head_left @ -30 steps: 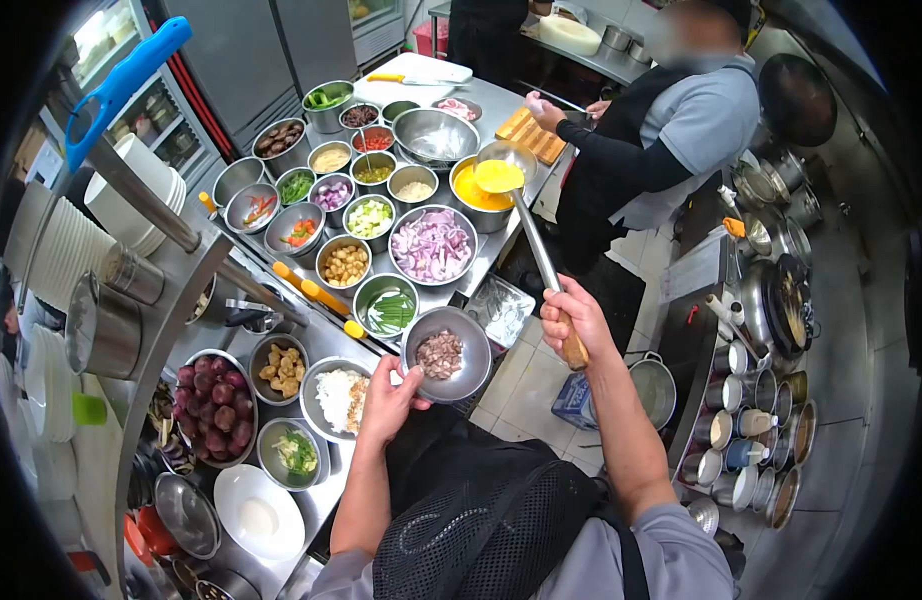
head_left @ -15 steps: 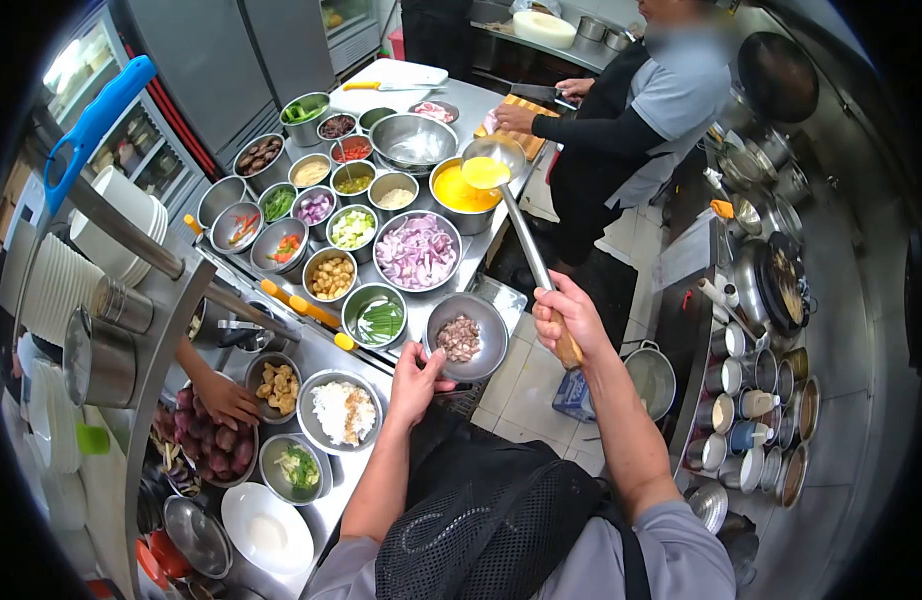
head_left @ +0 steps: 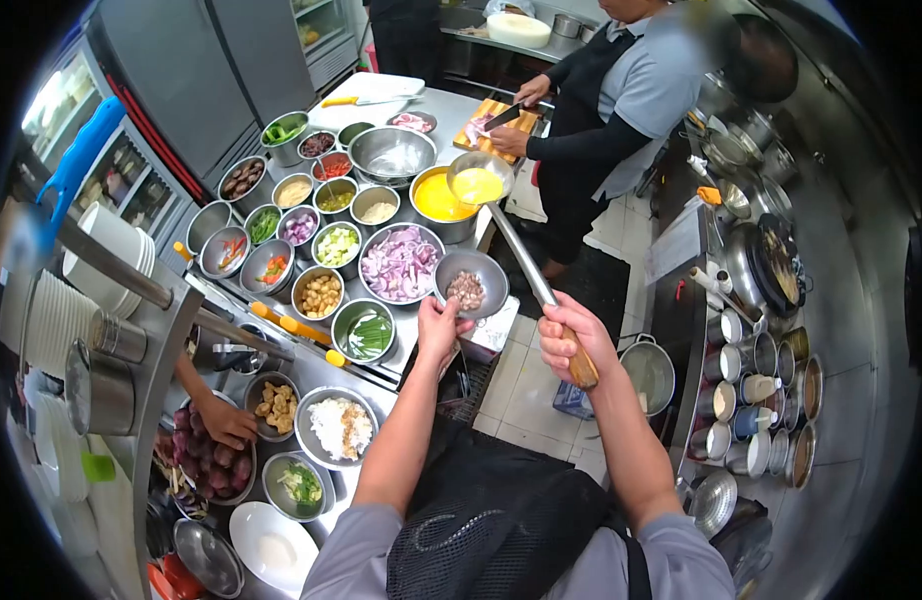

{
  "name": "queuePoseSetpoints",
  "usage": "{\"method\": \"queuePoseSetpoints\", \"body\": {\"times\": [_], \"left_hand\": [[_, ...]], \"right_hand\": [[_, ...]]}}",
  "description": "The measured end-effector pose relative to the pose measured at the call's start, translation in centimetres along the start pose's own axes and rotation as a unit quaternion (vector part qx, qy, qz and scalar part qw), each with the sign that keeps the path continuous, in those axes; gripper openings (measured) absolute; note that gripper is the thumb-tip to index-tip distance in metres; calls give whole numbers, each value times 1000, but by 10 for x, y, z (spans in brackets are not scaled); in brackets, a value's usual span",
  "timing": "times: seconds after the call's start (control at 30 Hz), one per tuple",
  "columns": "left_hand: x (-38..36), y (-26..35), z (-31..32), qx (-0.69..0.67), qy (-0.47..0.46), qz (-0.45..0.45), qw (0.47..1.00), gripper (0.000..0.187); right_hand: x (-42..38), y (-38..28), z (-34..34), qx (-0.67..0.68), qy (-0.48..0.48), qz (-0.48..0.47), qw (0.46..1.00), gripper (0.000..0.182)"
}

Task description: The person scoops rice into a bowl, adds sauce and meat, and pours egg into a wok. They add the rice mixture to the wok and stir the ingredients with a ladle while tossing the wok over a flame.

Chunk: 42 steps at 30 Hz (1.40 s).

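My left hand (head_left: pixel 441 326) grips the near rim of a small metal bowl (head_left: pixel 496 284) holding diced pinkish meat (head_left: pixel 465 290). My right hand (head_left: pixel 578 335) is wrapped around the wooden end of a long-handled ladle (head_left: pixel 519 248). Yellow liquid, like beaten egg (head_left: pixel 477 186), fills part of the ladle's scoop. That scoop is over the right rim of a metal pot (head_left: pixel 455 231) with more of the yellow liquid. My bowl is just below and in front of the ladle, beside a bowl of chopped red onion (head_left: pixel 399 262).
Several metal containers of chopped ingredients crowd the steel counter at left. Across it, a person cuts meat with a knife (head_left: pixel 503 117) on a wooden board (head_left: pixel 521 122). Another person's hand (head_left: pixel 228 420) rests on purplish-red produce at lower left. A large pot (head_left: pixel 648 375) stands on the floor at right.
The bowl of meat in my left hand has moved forward, closer to the ladle. The ladle's scoop has come lower. The other person's knife has come onto the board. The view has shifted slightly.
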<state>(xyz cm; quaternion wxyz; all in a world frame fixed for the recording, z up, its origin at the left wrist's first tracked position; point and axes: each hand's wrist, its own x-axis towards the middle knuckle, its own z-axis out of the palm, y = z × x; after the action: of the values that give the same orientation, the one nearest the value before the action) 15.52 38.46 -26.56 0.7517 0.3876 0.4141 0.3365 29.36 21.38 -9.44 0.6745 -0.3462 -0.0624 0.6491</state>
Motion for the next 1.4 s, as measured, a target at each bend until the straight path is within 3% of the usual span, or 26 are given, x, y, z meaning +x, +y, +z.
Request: {"method": "queuePoseSetpoints", "body": {"times": [0.2, 0.33, 0.43, 0.67, 0.8, 0.9, 1.17, 1.4], "left_hand": [[47, -10, 44, -16, -2, 1, 1000, 27], [45, -30, 86, -29, -46, -24, 998, 28], [23, -54, 129, -19, -129, -38, 991, 25], [-107, -162, 248, 20, -331, -90, 939, 23], [-223, -219, 309, 41, -438, -136, 888, 22], [-318, -254, 343, 44, -497, -178, 848, 23], [-490, -347, 372, 81, -591, -243, 765, 19], [-535, -376, 392, 142, -632, -248, 720, 18]], "right_hand": [[-80, -4, -4, 16, 20, -32, 999, 32], [-152, -2, -23, 49, 52, -60, 996, 37], [-216, 7, -38, 48, 92, -92, 990, 44], [-387, 57, -56, 23, 226, -217, 949, 53], [-489, 108, -59, 54, 355, -281, 890, 55], [-561, 148, -64, 87, 396, -334, 851, 55], [-690, 231, -110, 163, 517, -449, 710, 53], [-724, 282, -230, 119, 649, -404, 633, 59]]}}
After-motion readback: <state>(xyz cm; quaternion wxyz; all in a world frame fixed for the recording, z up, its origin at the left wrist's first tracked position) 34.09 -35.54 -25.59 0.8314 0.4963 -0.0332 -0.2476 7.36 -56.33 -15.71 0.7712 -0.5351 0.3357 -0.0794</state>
